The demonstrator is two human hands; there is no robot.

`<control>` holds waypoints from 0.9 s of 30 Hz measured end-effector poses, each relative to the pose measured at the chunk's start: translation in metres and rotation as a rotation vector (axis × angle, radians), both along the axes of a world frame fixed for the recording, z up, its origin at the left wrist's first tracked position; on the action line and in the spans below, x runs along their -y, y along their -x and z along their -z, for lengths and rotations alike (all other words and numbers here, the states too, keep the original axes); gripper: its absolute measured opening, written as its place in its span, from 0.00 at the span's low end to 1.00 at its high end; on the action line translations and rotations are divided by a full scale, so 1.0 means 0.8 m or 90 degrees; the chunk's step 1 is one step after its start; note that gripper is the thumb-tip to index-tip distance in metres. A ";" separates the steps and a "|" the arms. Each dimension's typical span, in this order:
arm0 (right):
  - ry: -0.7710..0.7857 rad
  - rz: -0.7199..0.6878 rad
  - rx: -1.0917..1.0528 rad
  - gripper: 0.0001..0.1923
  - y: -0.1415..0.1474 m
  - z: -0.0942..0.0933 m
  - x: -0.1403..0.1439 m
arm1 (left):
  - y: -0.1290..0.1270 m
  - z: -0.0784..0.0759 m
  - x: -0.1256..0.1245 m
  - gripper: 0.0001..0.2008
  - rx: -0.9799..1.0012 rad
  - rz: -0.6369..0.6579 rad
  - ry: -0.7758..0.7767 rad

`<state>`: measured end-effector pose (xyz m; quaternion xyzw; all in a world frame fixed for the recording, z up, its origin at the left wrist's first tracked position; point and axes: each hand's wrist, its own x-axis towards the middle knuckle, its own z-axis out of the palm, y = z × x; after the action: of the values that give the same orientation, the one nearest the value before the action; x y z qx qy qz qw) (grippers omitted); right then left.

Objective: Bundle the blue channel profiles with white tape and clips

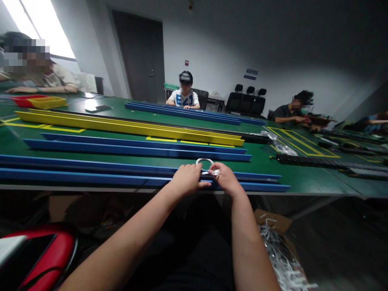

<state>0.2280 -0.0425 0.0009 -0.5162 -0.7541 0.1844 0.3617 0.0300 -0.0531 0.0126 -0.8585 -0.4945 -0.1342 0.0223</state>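
While both forearms reached out over the near edge of the green table, the left hand and the right hand met over the closest blue rail, which lay lengthwise along that edge. The left hand was curled, thumb stretched toward the right hand and fingers folded down on the rail. The right hand was pinched on a small white piece, and a thin white loop arched up just beyond the two hands, between them; whether the loop and the piece were one part could not be told. More blue rails lay parallel farther back, then a long yellow rail, then another pair of blue ones near the far side. Yellow tape lines marked rectangles on the table to the right, beside black rails and a crumpled clear bag. A yellow tray and a red tray stood at far left. A seated person in a white shirt with blue print, too blurred to read, faced across the table; another sat at left, another at right. A blue wall sign and a small red one were too small to read. Below the table edge at right stood a cardboard box of white strips.
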 end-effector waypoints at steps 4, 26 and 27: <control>-0.022 0.073 -0.009 0.08 0.001 0.008 -0.001 | -0.009 0.002 -0.002 0.39 0.021 -0.030 0.002; -0.059 0.001 0.197 0.14 0.002 -0.013 -0.008 | 0.102 -0.011 0.001 0.34 -0.020 -0.092 0.019; -0.068 -0.010 0.192 0.16 0.004 -0.010 -0.006 | 0.102 -0.010 0.002 0.33 -0.020 -0.086 0.010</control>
<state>0.2251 -0.0374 0.0089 -0.5118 -0.8128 0.0673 0.2701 -0.0514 -0.0543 0.0204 -0.8255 -0.5517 -0.1149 0.0320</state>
